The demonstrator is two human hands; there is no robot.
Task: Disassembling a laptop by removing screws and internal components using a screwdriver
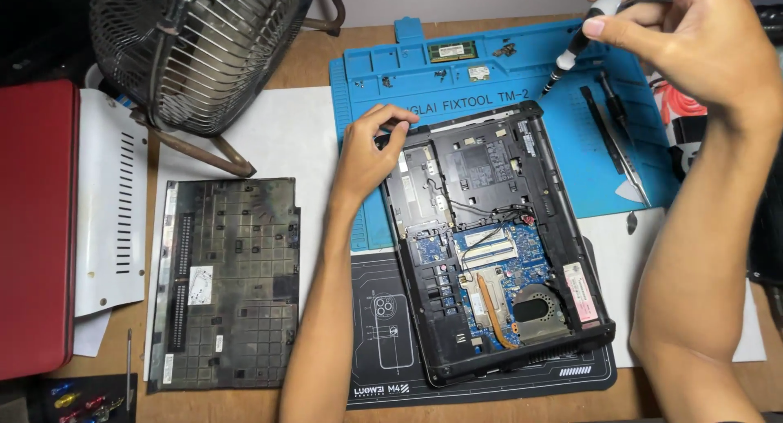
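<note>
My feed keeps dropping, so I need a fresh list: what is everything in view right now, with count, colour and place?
opened laptop base: one, black shell with blue circuit board, centre, on the mats
removed bottom cover: one, black, left of the laptop
blue work mat: one, blue, under the laptop's far end
black work mat: one, black, under the laptop's near end
memory module: one, green, in a tray slot of the blue mat
tweezers and pry tools: a few, dark and silver, right side of the blue mat
fan: one, dark metal cage, top left
red case: one, red, far left edge
screwdriver: one, black and white, in the right hand's grip
left hand: fingertips on the laptop's far left corner
right hand: raised, top right
</note>
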